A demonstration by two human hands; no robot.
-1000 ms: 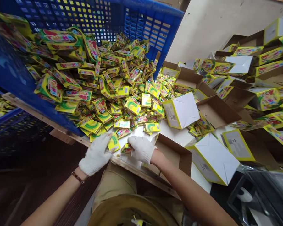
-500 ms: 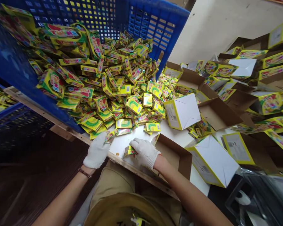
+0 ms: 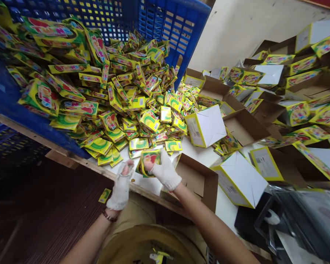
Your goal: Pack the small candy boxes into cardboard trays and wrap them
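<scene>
My right hand (image 3: 166,172), in a white glove with bare fingertips, grips a few small yellow-green packs (image 3: 147,170) with a red fruit picture, above the white table top by its wooden edge. To its left my left hand (image 3: 119,189), gloved the same way, is turned up with its fingers apart; I see nothing in it, though it is a little blurred. A single yellow pack (image 3: 104,195) shows beyond the table edge, left of that hand, over the dark floor. The open brown carton (image 3: 199,176) stands just right of my right hand.
A blue plastic crate (image 3: 173,22) lies tipped, with a heap of packs (image 3: 132,106) spilling from it onto the table. White-and-yellow cartons (image 3: 206,126) and open display boxes (image 3: 244,128) crowd the right side. A dark object wrapped in plastic (image 3: 305,220) is at lower right.
My right hand has lifted and turned its packs to show their fronts. My left hand has moved right and down and turned up. A lone pack now shows beyond the table edge.
</scene>
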